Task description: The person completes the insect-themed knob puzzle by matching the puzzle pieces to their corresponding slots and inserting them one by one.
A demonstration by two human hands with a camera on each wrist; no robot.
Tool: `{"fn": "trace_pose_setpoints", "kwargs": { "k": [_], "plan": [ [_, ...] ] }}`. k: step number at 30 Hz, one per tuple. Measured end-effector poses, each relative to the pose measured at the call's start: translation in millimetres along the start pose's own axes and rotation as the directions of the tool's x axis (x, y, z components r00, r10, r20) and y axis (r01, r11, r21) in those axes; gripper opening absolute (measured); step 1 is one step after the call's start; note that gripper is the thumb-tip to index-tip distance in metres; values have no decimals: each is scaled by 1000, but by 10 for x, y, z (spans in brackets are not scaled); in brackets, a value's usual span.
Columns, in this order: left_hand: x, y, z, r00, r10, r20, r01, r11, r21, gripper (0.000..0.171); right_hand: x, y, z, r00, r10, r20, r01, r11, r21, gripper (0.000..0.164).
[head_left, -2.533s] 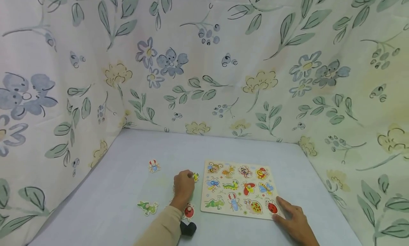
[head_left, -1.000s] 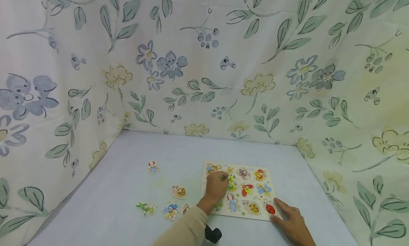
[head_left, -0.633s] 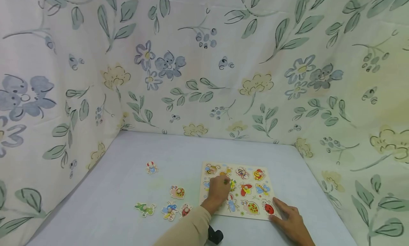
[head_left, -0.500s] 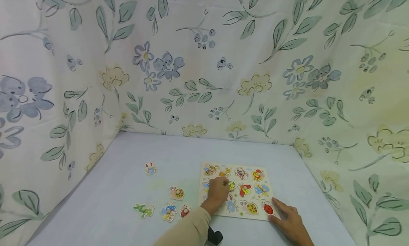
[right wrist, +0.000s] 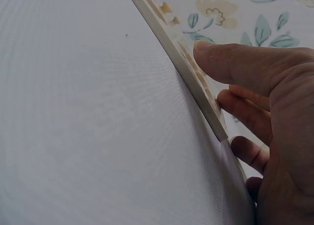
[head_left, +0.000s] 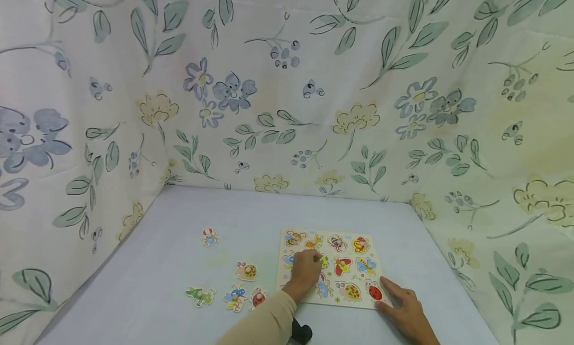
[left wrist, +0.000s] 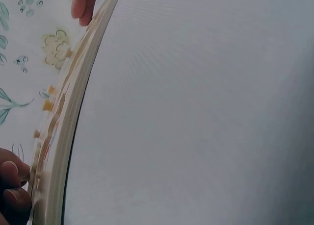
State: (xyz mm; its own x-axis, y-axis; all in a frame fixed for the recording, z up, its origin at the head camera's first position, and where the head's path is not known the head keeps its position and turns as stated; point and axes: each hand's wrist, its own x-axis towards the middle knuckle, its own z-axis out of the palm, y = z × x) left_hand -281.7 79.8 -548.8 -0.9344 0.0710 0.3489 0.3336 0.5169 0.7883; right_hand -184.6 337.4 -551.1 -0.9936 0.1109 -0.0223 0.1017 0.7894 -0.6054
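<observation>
My left hand point(head_left: 306, 270) pinches a green caterpillar puzzle piece point(head_left: 324, 262) at the middle left of the wooden puzzle board point(head_left: 281, 285); fingers cover much of it. Seen edge-on in the left wrist view, the board point(left wrist: 59, 151) has curled left fingers point(left wrist: 12, 178) close at its near end. My right hand point(head_left: 409, 307) holds the front right corner by the ladybug picture point(head_left: 374, 292), thumb at the front edge and index finger along the side. In the right wrist view its thumb point(right wrist: 235, 63) lies over the board's edge point(right wrist: 196, 95).
Left of the board lie loose knobbed pieces: a stag beetle point(head_left: 209, 237), snail point(head_left: 246, 272), grasshopper point(head_left: 200, 296), blue winged insect point(head_left: 235, 298) and ladybug point(head_left: 258, 298), partly behind the sleeve point(head_left: 264, 320). Flowered cloth point(head_left: 278, 136) walls off the table point(head_left: 215, 205) at back and sides.
My left hand has carried the caterpillar piece from the table left of the board rightward onto it, then lowered slightly toward its picture. My right hand has stayed at the corner.
</observation>
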Motion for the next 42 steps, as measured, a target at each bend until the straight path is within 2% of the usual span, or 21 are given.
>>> {"fn": "trace_pose_setpoints", "kwargs": {
  "k": [5, 14, 21, 27, 31, 36, 42],
  "plan": [
    [3, 5, 0, 1000, -24, 6, 24, 1000, 1, 16, -8, 9, 7, 1000, -18, -15, 18, 1000, 11, 81],
    [2, 18, -1, 1000, 0, 9, 0, 1000, 10, 16, -2, 35, 12, 1000, -8, -11, 8, 1000, 14, 82],
    [-17, 15, -3, 1000, -21, 13, 21, 999, 39, 16, -8, 20, 21, 1000, 4, 5, -4, 1000, 5, 83],
    [-2, 30, 7, 1000, 8, 5, -8, 1000, 25, 14, -19, 14, -9, 999, -33, -20, 33, 999, -9, 79],
    [-28, 0, -25, 1000, 5, -7, -5, 1000, 11, 19, -35, -15, 10, 999, -37, -9, 37, 999, -11, 79],
    [-55, 20, -138, 999, -20, -40, 17, 996, -88, 23, -40, -24, -12, 1000, -1, 22, 1, 1000, 7, 81],
    [-77, 37, -417, 987, 20, -161, -50, 982, -184, 22, -11, -26, -49, 999, -17, 27, 17, 1000, -10, 81]
  ]
}}
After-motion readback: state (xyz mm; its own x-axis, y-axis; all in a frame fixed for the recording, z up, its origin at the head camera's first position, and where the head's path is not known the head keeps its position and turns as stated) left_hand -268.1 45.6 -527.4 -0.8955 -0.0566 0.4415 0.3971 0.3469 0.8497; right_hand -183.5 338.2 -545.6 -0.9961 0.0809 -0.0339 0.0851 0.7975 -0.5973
